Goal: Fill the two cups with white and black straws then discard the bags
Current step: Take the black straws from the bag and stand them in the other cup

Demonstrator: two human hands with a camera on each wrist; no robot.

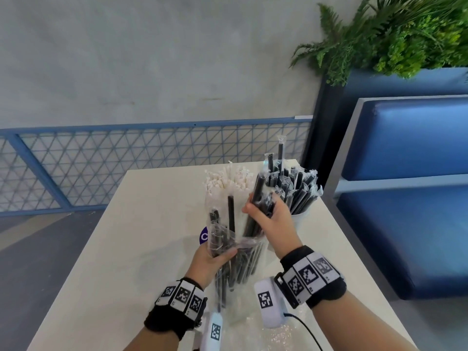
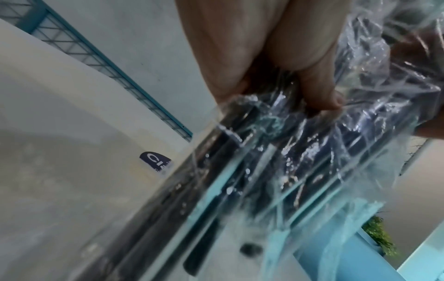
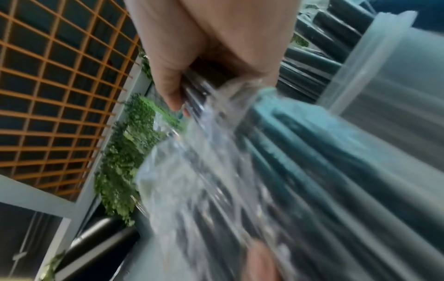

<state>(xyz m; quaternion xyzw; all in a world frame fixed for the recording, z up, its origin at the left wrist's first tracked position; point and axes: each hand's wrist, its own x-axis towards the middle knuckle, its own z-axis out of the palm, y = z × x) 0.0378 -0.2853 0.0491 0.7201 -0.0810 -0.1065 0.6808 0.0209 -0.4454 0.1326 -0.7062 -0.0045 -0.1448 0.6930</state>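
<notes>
My left hand (image 1: 215, 259) grips a clear plastic bag (image 1: 235, 264) of black straws, held upright over the table; the left wrist view shows the crinkled bag (image 2: 276, 161) under my thumb. My right hand (image 1: 266, 211) grips a bundle of wrapped black straws (image 1: 255, 206) whose lower ends are still in the bag's mouth; in the right wrist view the bundle (image 3: 240, 171) is blurred. Behind stand two cups: one with white straws (image 1: 228, 181), one white cup (image 1: 300, 220) packed with black straws (image 1: 296, 188), also visible as a cup (image 3: 384, 76).
The beige table (image 1: 126, 249) carries a round purple sticker (image 1: 203, 236) near the bag. A blue mesh railing (image 1: 126, 160) runs behind it. A blue padded bench (image 1: 405, 198) and a planter with ferns (image 1: 405, 34) stand at the right. Another clear bag (image 1: 273, 335) lies at the near edge.
</notes>
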